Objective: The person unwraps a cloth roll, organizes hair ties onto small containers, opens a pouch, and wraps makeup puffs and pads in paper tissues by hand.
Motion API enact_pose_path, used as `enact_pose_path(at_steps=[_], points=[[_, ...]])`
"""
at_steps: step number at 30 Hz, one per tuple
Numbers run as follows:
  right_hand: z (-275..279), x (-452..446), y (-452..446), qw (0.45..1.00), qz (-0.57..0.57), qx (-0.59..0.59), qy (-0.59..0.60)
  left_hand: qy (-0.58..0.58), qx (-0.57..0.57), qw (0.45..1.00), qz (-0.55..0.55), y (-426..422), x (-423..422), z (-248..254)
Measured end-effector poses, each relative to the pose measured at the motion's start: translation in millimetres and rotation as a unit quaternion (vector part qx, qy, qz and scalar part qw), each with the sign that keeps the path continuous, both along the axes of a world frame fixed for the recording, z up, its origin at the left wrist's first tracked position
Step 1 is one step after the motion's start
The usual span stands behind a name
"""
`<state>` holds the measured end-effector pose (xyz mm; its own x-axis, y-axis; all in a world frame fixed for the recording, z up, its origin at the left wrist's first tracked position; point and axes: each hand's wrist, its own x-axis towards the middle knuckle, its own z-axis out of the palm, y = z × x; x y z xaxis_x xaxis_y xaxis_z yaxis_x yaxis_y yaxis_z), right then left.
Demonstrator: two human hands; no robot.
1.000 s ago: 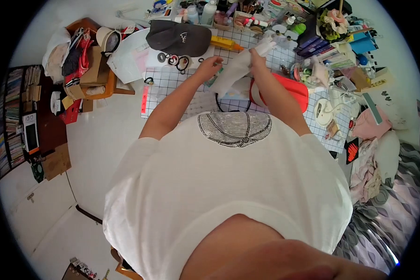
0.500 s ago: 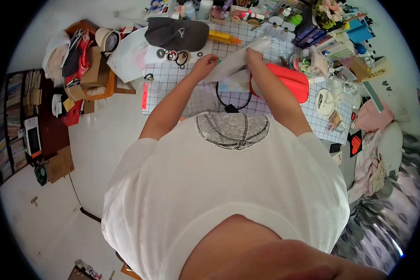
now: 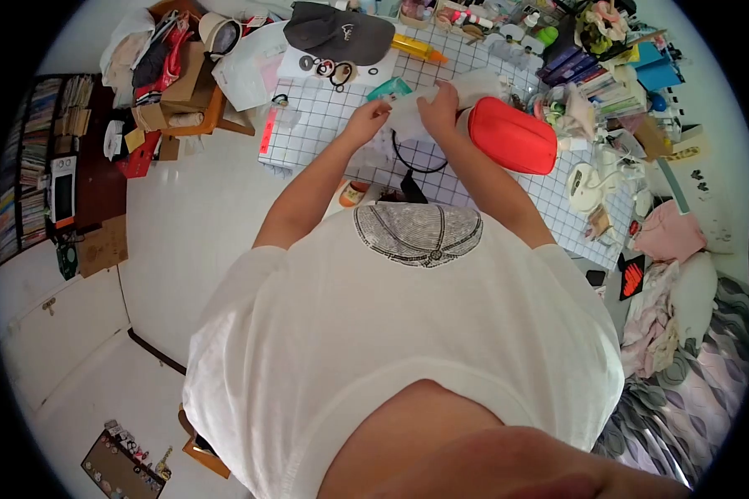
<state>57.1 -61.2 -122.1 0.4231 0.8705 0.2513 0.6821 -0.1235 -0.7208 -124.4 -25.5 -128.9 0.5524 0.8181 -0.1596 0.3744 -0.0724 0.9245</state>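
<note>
At the 12 o'clock side of the wearer's chest, a left hand (image 3: 366, 123) with curled fingers and a half-open right hand (image 3: 439, 108) meet a pale, translucent wrapping (image 3: 406, 114) over a gridded table (image 3: 312, 104), though how firmly either grips cannot be told. Its long axis points between 2 and 3 o'clock; a teal packet (image 3: 389, 89), mostly hidden half a second ago, now shows at the left hand's 1 o'clock.

Wrap (image 3: 404, 111) whitish; case (image 3: 514, 137) red; tabletop (image 3: 308, 125) white, dark-gridded; cap (image 3: 329, 33) dark grey.
</note>
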Motion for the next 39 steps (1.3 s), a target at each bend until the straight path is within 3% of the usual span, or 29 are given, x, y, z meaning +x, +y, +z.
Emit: enact_pose_path(at_steps=[3,6,9,12,15,18,20,23,26,30,32,35,37,39], points=[[-1.4,-8.7,-3.9,1.000,0.007,0.019,-0.023,-0.026,0.035,0.999,0.024,2.9,-16.5,-9.6],[2.0,-11.7,-4.7,1.000,0.005,0.015,-0.022,0.046,0.129,0.989,0.047,27.9,-46.3,-34.8],[2.1,-14.1,-2.6,1.000,0.004,0.017,-0.015,0.161,0.201,0.963,0.076,48.0,-69.8,-28.2],[-1.7,-20.3,3.9,0.999,0.007,0.031,-0.018,0.364,0.242,0.887,0.153,51.5,-84.4,-2.4],[1.8,-28.6,10.8,0.999,0.025,0.035,-0.008,0.495,0.230,0.791,0.275,52.3,-102.0,-9.3],[6.4,-36.1,15.7,0.999,0.037,0.026,0.002,0.540,0.131,0.788,0.265,53.9,-118.4,-13.8],[-1.6,-42.8,22.1,0.999,0.040,0.020,0.014,0.554,0.134,0.787,0.238,70.8,-144.0,-58.5],[-8.2,-45.5,24.5,0.997,0.065,0.027,0.017,0.479,0.135,0.823,0.273,60.8,-140.2,-41.4],[-4.9,-49.7,24.6,0.996,0.065,0.050,0.032,0.393,0.017,0.867,0.308,54.2,-127.8,4.1],[4.4,-52.0,23.9,0.994,0.091,0.024,0.051,0.368,0.032,0.855,0.365,51.4,-118.9,-5.4],[7.8,-50.1,25.8,0.988,0.127,0.005,0.091,0.339,0.054,0.869,0.356,55.3,-108.8,2.6],[14.8,-50.4,30.7,0.975,0.169,-0.031,0.141,0.178,0.159,0.913,0.331,58.3,-71.0,10.7],[22.9,-52.2,35.5,0.968,0.163,-0.035,0.185,0.028,0.222,0.946,0.235,58.6,-40.7,28.2],[29.4,-48.2,38.9,0.957,0.160,-0.028,0.240,-0.045,0.226,0.959,0.167,54.3,-15.7,32.7]])
